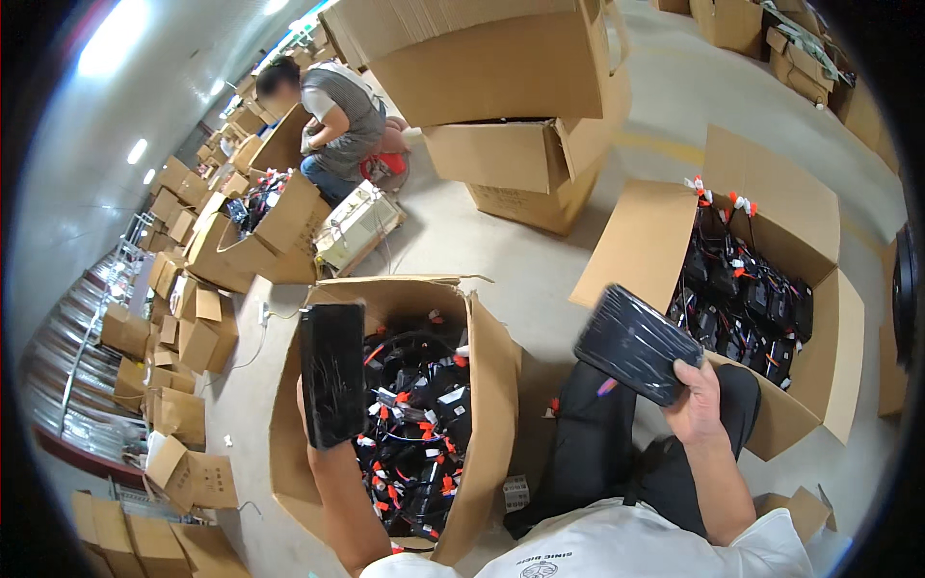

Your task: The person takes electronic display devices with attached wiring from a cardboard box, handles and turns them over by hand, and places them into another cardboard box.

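My left hand [322, 457] holds a flat black rectangular pack [333, 371] upright over the left edge of an open cardboard box; the pack hides most of its fingers. In my right hand [696, 405] is another flat black pack [636, 345], gripped at its lower right corner, thumb on top. Its surface shines like plastic film, and a short coloured wire end shows below it. This pack is tilted above my knees, between two boxes. The left box [493, 424] holds many black packs and cables with red and white connectors [424, 424].
At right, another open carton [836, 356] contains black packs [761, 299] in rows. Stacked cartons [501, 82] stand ahead. A person [342, 120] sits at far left beside a box of wired parts [258, 202] and a pale metal machine [358, 226]. Cartons [178, 414] line the left side.
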The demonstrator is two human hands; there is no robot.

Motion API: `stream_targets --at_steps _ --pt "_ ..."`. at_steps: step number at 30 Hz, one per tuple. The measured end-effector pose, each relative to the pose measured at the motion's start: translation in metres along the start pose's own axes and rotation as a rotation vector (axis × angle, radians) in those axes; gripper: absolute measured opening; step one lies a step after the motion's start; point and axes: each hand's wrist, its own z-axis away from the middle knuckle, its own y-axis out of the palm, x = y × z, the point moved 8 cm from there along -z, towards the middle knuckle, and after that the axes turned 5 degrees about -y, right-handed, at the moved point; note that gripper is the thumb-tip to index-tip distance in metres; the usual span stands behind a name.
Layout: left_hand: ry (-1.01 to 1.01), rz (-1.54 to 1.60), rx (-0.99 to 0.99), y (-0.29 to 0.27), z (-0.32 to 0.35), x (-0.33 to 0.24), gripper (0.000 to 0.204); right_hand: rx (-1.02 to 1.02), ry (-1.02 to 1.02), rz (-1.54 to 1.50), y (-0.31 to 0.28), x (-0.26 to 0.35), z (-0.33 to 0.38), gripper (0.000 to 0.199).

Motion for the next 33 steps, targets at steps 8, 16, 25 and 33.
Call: stream_targets --at_steps 8,16,25,33 --pt "-0.383 0.858 0.364 0.2 0.095 -0.125 0.032 0.092 -0.731 0.779 0.098 0.06 0.031 0.049" --pt "-0.543 0.968 0.419 0.308 0.164 -0.124 0.029 0.177 -0.843 0.649 0.05 0.062 0.06 0.053" --pt "-0.55 0.938 0.332 0.325 0.17 -0.118 0.025 0.24 -1.102 0.821 0.051 0.056 0.072 0.055" --pt "-0.646 0.92 0.364 0.329 0.199 -0.117 0.024 0.177 -1.334 1.151 0.057 0.058 0.089 0.089"
